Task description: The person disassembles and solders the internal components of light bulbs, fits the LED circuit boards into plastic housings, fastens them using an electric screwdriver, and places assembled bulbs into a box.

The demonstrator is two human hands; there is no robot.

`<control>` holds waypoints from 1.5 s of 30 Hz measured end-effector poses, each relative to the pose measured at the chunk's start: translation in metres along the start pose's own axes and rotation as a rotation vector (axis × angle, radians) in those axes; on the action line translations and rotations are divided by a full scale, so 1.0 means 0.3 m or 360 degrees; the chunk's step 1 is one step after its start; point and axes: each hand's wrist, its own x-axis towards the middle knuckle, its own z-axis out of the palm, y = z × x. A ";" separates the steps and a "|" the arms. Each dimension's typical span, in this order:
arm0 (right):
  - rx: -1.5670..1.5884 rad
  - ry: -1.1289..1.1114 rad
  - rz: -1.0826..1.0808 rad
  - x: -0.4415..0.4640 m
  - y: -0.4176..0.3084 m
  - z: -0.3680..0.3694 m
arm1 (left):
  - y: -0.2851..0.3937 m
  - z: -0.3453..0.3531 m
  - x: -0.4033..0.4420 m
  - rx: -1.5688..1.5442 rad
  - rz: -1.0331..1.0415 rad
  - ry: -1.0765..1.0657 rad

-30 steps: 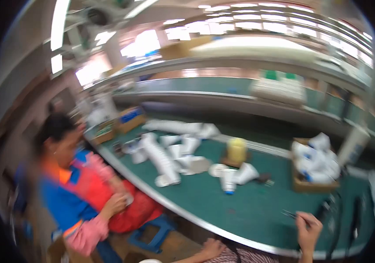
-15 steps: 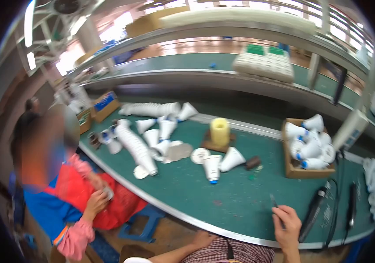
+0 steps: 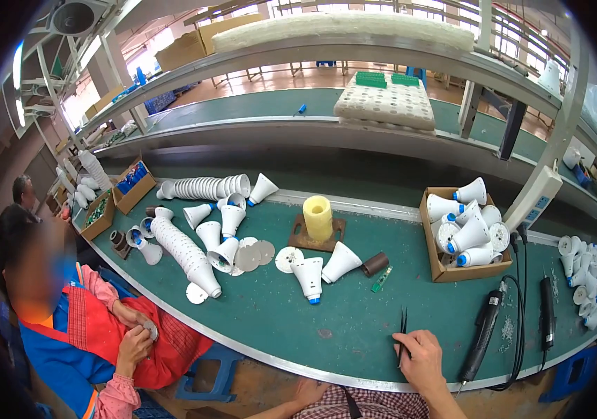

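Black tweezers point(image 3: 404, 322) are pinched in my right hand point(image 3: 420, 357), tips up, above the front part of the green bench. My left hand point(image 3: 310, 392) lies on the checked cloth over my lap, below the bench edge, fingers loosely laid out with nothing seen in them. Beyond my right hand are a small green circuit board point(image 3: 382, 279), a brown cylinder point(image 3: 375, 265), a white cone-shaped lamp housing point(image 3: 342, 262) and another housing with a blue end point(image 3: 308, 279). A white round plate point(image 3: 288, 260) lies beside them.
A yellow cylinder point(image 3: 318, 219) stands on a brown block. Blue-ended housings fill a cardboard box point(image 3: 466, 274). Two black corded tools, one an electric screwdriver point(image 3: 483, 335), lie at right. Stacked white housings point(image 3: 185, 255) lie at left, near a seated co-worker point(image 3: 96, 328) holding a round disc.
The camera view has shifted, and things on the bench appear further left and sharper. My right hand still holds the tweezers; my left hand stays on my lap.
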 end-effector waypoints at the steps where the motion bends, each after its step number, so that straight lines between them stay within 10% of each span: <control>1: 0.0013 -0.0022 0.0032 -0.005 0.002 0.010 | -0.006 0.003 -0.001 0.0003 -0.0017 -0.0035; 45: 0.0441 -0.0155 -0.0354 -0.124 -0.082 0.100 | -0.168 0.110 0.044 0.0071 0.0151 0.0460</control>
